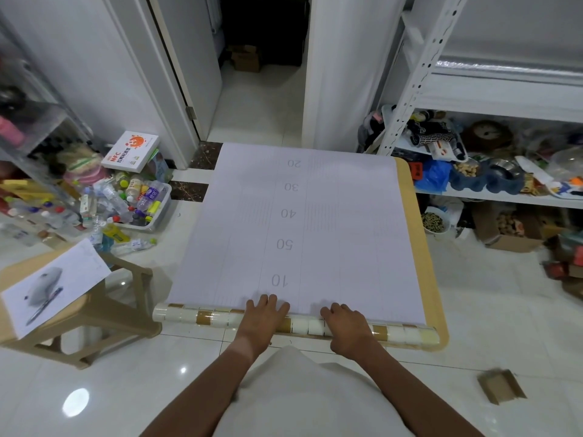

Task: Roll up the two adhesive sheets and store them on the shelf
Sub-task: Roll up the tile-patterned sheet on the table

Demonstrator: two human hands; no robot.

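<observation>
The roll (296, 324) lies nine-to-three; its sheet (296, 228) runs toward twelve. Left hand (263, 316) presses flat-fingered on it, and right hand (345, 323) curls over it.

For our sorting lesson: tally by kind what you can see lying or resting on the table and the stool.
Hands: 2, left hand, right hand
adhesive sheet: 1
printed paper: 1
Total: 4

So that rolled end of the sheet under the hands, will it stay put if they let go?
Probably not. The rolled end is a round tube at the table edge, so it may roll off. The flat sheet looks thin and springy, so it could uncurl. Both hands, left hand and right hand, press it.
</observation>
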